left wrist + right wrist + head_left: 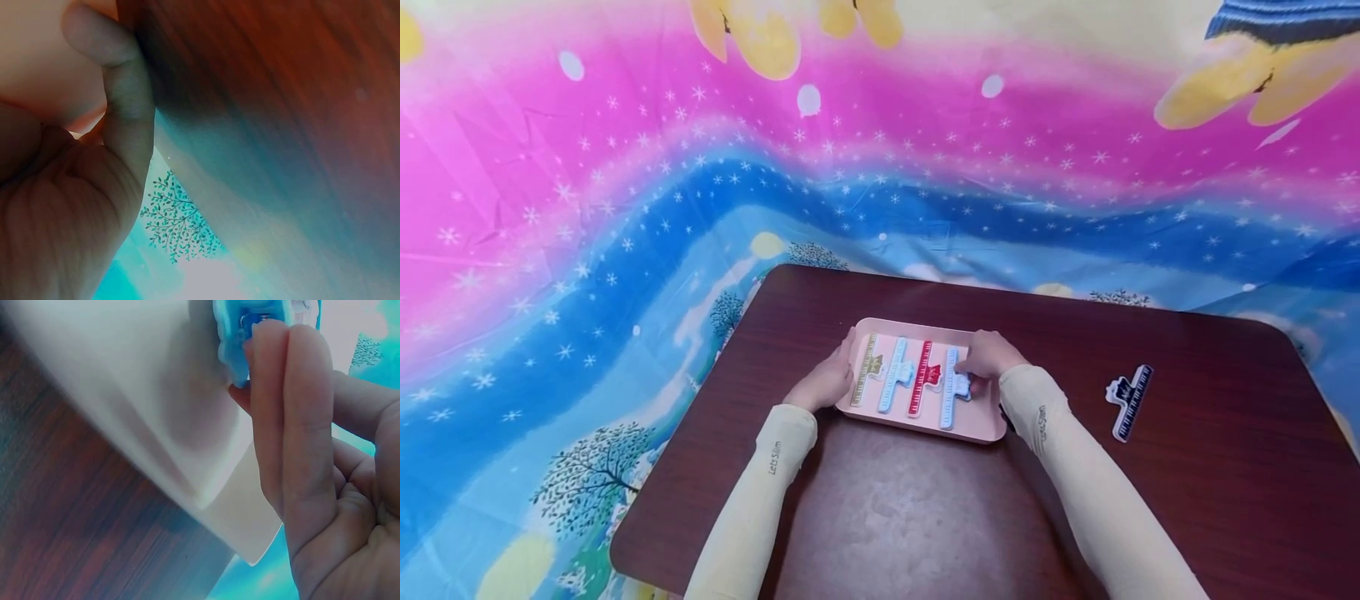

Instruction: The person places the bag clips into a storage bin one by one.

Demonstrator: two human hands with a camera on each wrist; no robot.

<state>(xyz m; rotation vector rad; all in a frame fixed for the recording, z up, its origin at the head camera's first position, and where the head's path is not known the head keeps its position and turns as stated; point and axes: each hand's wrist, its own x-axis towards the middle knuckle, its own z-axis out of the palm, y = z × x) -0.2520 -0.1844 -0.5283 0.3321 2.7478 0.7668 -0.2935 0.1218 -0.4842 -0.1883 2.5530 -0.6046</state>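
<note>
A pink tray [970, 428] holds a row of clips with piano-key patterns. From left to right lie an olive clip [862, 377], a pale blue clip [891, 385], a red clip [919, 387] and a light blue clip [950, 398]. My right hand [992, 354] reaches over the tray's right side and pinches the light blue clip at its handle; in the right wrist view two straight fingers lie against that clip [226, 344]. Along the tray's left wall rests my left hand [826, 379], its fingers fairly straight. Its thumb [125, 94] touches the tray's side in the left wrist view.
A black clip [1132, 402] lies on the dark brown table [1217, 467], right of the tray. Behind and left of the table hangs a colourful printed cloth [647, 200], close to the table's edges.
</note>
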